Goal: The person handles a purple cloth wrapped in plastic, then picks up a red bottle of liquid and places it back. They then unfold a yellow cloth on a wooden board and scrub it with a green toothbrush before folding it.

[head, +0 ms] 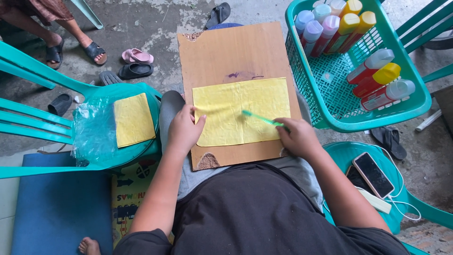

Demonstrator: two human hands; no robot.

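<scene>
Concrete floor; basket (415, 101) w/ bottles (382, 80).

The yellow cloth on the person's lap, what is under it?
The yellow cloth lies on a brown board with chipped corners and a purple stain. The left hand presses its edge. The board's surface beneath the cloth is covered.

The right hand (297, 137) hides the green stick's (262, 119) lower end.

Flat brown hardboard panel (236, 52), chipped corners, rests across the lap; rectangular yellow cloth sheet (238, 113) lies flat on its near half.
</scene>
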